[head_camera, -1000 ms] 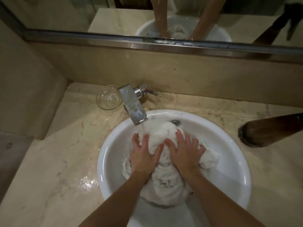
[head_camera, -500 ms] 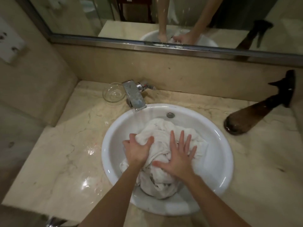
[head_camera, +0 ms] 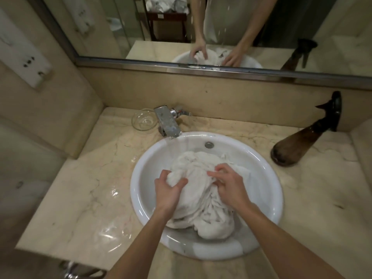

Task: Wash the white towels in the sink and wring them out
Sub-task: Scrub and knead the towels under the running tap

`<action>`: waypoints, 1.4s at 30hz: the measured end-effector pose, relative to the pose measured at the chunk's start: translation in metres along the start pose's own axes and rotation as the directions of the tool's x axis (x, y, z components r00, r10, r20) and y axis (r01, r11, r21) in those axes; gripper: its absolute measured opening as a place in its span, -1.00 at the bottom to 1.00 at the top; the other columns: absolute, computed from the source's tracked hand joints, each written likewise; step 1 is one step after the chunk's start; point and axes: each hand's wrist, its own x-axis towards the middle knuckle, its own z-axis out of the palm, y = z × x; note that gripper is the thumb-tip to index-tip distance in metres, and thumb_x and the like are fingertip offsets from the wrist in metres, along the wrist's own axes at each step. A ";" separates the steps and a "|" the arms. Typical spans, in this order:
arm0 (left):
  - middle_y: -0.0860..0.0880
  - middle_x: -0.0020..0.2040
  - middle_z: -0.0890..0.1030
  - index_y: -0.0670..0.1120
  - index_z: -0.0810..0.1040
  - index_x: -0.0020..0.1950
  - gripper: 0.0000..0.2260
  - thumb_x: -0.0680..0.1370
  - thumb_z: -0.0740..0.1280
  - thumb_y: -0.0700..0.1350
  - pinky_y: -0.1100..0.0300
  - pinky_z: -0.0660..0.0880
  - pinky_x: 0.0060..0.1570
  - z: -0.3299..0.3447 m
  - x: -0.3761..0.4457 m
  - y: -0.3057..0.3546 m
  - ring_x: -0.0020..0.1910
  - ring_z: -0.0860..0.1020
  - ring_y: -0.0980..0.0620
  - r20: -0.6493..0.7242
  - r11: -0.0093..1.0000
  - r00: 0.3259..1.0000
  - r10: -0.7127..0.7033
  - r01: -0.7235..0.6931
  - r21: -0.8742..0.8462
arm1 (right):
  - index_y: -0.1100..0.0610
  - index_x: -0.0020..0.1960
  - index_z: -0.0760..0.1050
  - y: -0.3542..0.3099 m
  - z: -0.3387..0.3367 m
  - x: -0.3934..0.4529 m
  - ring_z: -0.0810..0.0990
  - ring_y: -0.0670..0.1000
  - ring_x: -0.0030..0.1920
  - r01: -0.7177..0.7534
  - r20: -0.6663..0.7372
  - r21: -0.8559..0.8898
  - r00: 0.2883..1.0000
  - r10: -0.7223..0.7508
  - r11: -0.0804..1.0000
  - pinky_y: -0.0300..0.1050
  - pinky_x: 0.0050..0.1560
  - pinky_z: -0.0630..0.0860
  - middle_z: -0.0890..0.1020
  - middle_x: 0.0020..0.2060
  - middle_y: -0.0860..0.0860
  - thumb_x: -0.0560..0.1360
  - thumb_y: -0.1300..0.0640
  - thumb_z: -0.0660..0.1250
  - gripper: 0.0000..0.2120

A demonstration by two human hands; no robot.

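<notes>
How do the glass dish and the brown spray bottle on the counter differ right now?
The glass dish is clear, low and round; the brown spray bottle is dark, tall and tapered. The dish sits left of the faucet; the bottle stands at the far right, near the wall. The dish looks empty; the bottle's fill cannot be judged. Both rest on the marble counter, outside the sink.

No legible text (perhaps blurred)

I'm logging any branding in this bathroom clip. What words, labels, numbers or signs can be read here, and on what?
No text can be read.
Sink: no mark readable on its rim.
Faucet: bare metal, no lettering visible.
Brown spray bottle: no label visible.
Wall plate: only dark sockets, no writing.
White tag on the wooden stand in the mirror: too small to read.
</notes>
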 end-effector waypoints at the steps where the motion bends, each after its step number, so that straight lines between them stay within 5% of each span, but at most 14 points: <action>1: -0.17 0.07 0.57 0.12 0.46 -0.06 -0.62 0.23 0.50 0.18 -0.07 0.57 0.07 -0.001 0.000 0.008 -0.03 0.61 -0.04 0.006 1.000 1.000 0.028 -0.028 -0.001 | 0.07 0.04 0.73 -0.004 -0.007 0.011 0.66 0.06 -0.11 0.061 -0.063 0.002 0.996 -0.061 0.998 -0.35 -0.04 0.48 0.59 0.01 -0.02 0.32 0.50 0.45 -0.57; 5: -0.16 0.09 0.51 0.08 0.48 -0.03 -0.69 0.32 0.48 0.08 0.06 0.52 0.09 0.000 -0.004 0.041 0.01 0.56 -0.01 0.017 0.980 0.982 0.187 -0.185 -0.073 | 0.13 0.00 0.74 -0.029 -0.046 0.048 0.59 0.04 -0.21 0.208 -0.202 0.022 0.959 -0.200 0.978 -0.30 -0.15 0.42 0.61 0.01 0.07 0.36 0.49 0.45 -0.65; 9: 0.00 0.11 0.37 0.11 0.46 0.08 -0.71 0.47 0.51 -0.01 0.41 0.38 0.03 -0.003 -0.008 0.038 0.02 0.47 0.19 0.082 0.964 0.963 0.255 -0.260 0.056 | 0.05 0.07 0.72 -0.004 -0.051 0.035 0.60 0.13 -0.07 0.215 -0.118 -0.134 0.966 -0.231 0.968 -0.09 -0.12 0.56 0.60 0.07 0.10 0.36 0.46 0.48 -0.59; 11: 0.00 0.15 0.29 0.09 0.43 0.19 -0.66 0.50 0.45 0.12 0.33 0.40 0.07 -0.008 -0.003 0.018 0.07 0.49 0.09 0.153 0.941 0.971 0.181 -0.217 0.258 | -0.10 0.11 0.69 0.009 -0.037 0.016 0.57 0.18 0.01 0.075 0.060 -0.284 0.996 -0.060 0.956 0.01 -0.05 0.50 0.59 0.08 0.01 0.36 0.35 0.51 -0.55; 14: -0.04 0.25 0.34 0.13 0.37 0.36 -0.43 0.45 0.23 0.39 0.02 0.39 0.30 -0.023 0.010 0.001 0.25 0.46 -0.11 0.109 0.815 0.992 0.070 -0.120 0.567 | -0.25 0.11 0.65 0.002 -0.024 0.004 0.41 0.03 0.16 -0.120 0.157 -0.349 0.970 0.184 0.930 -0.03 0.08 0.11 0.50 0.02 -0.21 0.48 0.07 0.36 -0.70; 15: -0.06 0.28 0.36 0.13 0.36 0.39 -0.42 0.46 0.17 0.39 -0.02 0.33 0.35 -0.025 0.014 0.003 0.29 0.42 -0.12 0.084 0.758 0.993 0.080 -0.115 0.642 | -0.22 0.01 0.68 -0.004 -0.025 0.009 0.38 0.00 0.14 -0.141 0.158 -0.335 0.966 0.203 0.931 -0.03 0.09 0.07 0.50 -0.05 -0.20 0.52 -0.03 0.29 -0.79; 19: -0.09 0.47 0.26 0.03 0.26 0.52 -0.42 0.56 0.17 0.26 -0.02 0.19 0.45 -0.013 0.022 0.023 0.46 0.26 -0.13 0.111 0.700 0.980 0.163 -0.195 0.687 | 0.02 -0.28 0.58 -0.015 -0.031 0.039 0.40 -0.01 0.07 -0.210 0.145 -0.273 0.956 0.256 0.939 0.08 0.21 0.12 0.55 -0.21 -0.10 0.61 -0.17 0.11 -0.55; 22: -0.08 0.54 0.24 0.06 0.24 0.54 -0.43 0.58 0.11 0.28 -0.02 0.14 0.50 0.013 0.034 0.033 0.52 0.18 -0.10 0.245 0.584 0.934 0.261 -0.355 0.730 | -0.06 0.09 0.51 0.003 -0.019 0.046 0.37 0.05 0.28 -0.255 0.129 -0.268 0.946 0.297 0.929 0.11 0.35 0.19 0.50 0.16 -0.07 0.56 -0.26 0.12 -0.66; 24: -0.06 0.58 0.20 0.09 0.20 0.56 -0.42 0.59 0.03 0.31 -0.03 0.08 0.53 0.028 0.045 0.037 0.55 0.13 -0.08 0.341 0.519 0.903 0.260 -0.428 0.740 | -0.20 0.40 0.34 0.015 -0.005 0.038 0.18 0.09 0.48 -0.348 0.175 -0.260 0.900 0.399 0.901 0.16 0.49 0.12 0.31 0.46 -0.01 0.43 -0.46 0.02 -0.37; 29: -0.09 0.62 0.10 0.14 0.04 0.61 -0.36 0.58 -0.10 0.38 -0.10 0.00 0.53 0.039 0.071 0.039 0.58 0.05 -0.12 0.372 0.434 0.915 0.157 -0.402 0.806 | -0.32 0.56 -0.05 0.018 0.027 0.033 -0.13 0.12 0.61 -0.364 0.189 -0.255 0.890 0.415 0.896 0.23 0.55 -0.15 -0.03 0.62 -0.01 0.33 -0.63 -0.17 -0.14; 33: -0.05 0.63 0.03 0.14 -0.07 0.62 -0.39 0.61 -0.17 0.34 -0.14 -0.03 0.53 0.044 0.071 0.036 0.59 0.03 -0.12 0.397 0.350 0.904 0.161 -0.428 0.833 | -0.34 0.56 -0.07 0.020 0.035 0.047 -0.07 0.15 0.58 -0.308 0.188 -0.323 0.906 0.380 0.895 0.26 0.52 -0.03 -0.01 0.62 -0.03 0.26 -0.66 -0.30 -0.09; 42: -0.05 0.40 0.37 0.14 0.22 0.41 -0.47 0.57 -0.09 0.39 -0.06 0.41 0.24 0.065 0.096 0.027 0.31 0.42 -0.13 0.284 0.390 0.938 0.197 -0.341 0.855 | -0.09 0.48 0.33 0.035 0.055 0.071 0.34 0.14 0.35 -0.302 0.066 -0.300 0.940 0.336 0.905 0.17 0.32 0.42 0.46 0.36 0.02 0.52 -0.44 -0.12 -0.30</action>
